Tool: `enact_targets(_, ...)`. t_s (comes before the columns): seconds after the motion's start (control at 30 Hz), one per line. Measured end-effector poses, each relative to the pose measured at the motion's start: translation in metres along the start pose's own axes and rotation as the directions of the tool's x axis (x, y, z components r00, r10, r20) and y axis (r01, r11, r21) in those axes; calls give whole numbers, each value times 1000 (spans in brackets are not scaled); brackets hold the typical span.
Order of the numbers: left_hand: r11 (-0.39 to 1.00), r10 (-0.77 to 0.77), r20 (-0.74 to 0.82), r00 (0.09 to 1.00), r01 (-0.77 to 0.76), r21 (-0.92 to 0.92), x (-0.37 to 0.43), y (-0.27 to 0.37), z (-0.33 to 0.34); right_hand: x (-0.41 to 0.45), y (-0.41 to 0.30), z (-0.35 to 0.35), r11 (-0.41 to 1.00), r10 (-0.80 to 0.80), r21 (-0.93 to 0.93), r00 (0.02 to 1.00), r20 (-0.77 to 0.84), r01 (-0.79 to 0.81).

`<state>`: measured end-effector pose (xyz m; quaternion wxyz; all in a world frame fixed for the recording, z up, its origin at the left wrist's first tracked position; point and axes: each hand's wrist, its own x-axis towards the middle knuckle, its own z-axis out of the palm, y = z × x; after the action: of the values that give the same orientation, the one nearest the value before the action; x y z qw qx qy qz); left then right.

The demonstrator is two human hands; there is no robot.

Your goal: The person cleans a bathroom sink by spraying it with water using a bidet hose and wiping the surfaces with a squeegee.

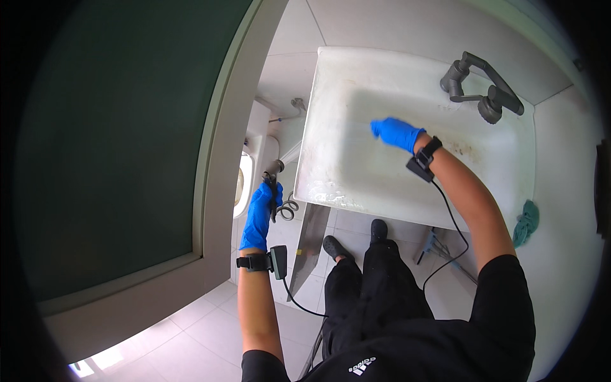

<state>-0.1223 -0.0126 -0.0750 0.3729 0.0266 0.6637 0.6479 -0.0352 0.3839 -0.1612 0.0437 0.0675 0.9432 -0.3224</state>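
My left hand (260, 210), in a blue disposable glove, is closed around the handle of a dark grey hand sprayer (274, 169) with a coiled hose (288, 208). It is held left of a large white sink basin (382, 205). My right hand (394, 132), also blue-gloved, is over the inside of the basin; its fingers look bent and slightly blurred, and whether they hold anything cannot be told. Brownish stains (462, 149) mark the basin near my right forearm. Wet, shiny patches (329, 193) show at its front left corner.
A grey swivel faucet (491, 86) reaches over the basin's back right. A large framed door panel (217, 191) stands close on the left, with part of a toilet (244, 184) beyond it. A green cloth (527, 223) hangs at the right. Thin-handled tools (441, 248) lean below the basin.
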Motion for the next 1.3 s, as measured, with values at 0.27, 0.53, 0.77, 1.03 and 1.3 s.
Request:
enact_targets(0.27, 998, 21, -29, 999, -19, 53, -4, 6, 6, -5, -12, 3, 998, 51, -47, 992, 118, -46)
enact_targets(0.53, 998, 51, -52, 997, -50, 26, -8, -2, 2, -9, -17, 0, 996, 52, -85, 990, 133, -41)
enact_targets(0.77, 995, 58, 49, 997, -62, 76, -20, -2, 6, -53, -57, -30, 961, -68, 260, 994, -87, 89)
enact_targets(1.03, 963, 172, 161, 972, -200, 182, -38, 17, 32, -159, -203, -142, 767, 174, 636, 927, -332, 84)
enact_targets(1.3, 970, 159, 129, 979, -179, 162, -27, 20, 39, -202, -268, -188, 913, 55, 323, 710, -702, 248)
